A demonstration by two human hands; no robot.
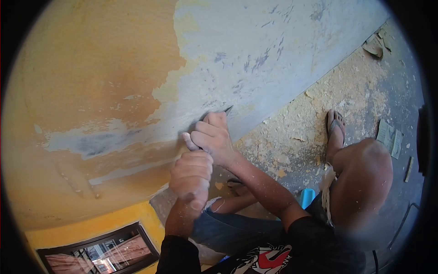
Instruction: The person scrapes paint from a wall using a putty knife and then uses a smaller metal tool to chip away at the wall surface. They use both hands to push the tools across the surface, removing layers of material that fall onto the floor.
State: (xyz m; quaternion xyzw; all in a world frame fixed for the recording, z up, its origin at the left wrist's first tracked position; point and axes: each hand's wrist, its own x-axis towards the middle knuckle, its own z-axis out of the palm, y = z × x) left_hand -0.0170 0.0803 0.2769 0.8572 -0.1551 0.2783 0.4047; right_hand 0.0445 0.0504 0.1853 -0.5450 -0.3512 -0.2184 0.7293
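Observation:
Both my hands are wrapped round the handle of a scraper (229,109), its dark, narrow tip close against the wall (255,59). My right hand (212,137) is closed nearer the blade. Behind it, my left hand (190,176) makes a fist around the rear end, touching or almost touching the right. Fingers hide nearly all of the handle. Old yellow paint (114,55) covers the wall on the left, with a ragged border against the bared whitish surface with dark scuffs.
Paint flakes (292,132) litter the floor along the wall. My sandalled foot (335,123) and bent knee (365,178) are at the right. A light blue object (307,197) lies between my legs. A dark-framed window (98,255) is at lower left; a printed paper (389,138) lies right.

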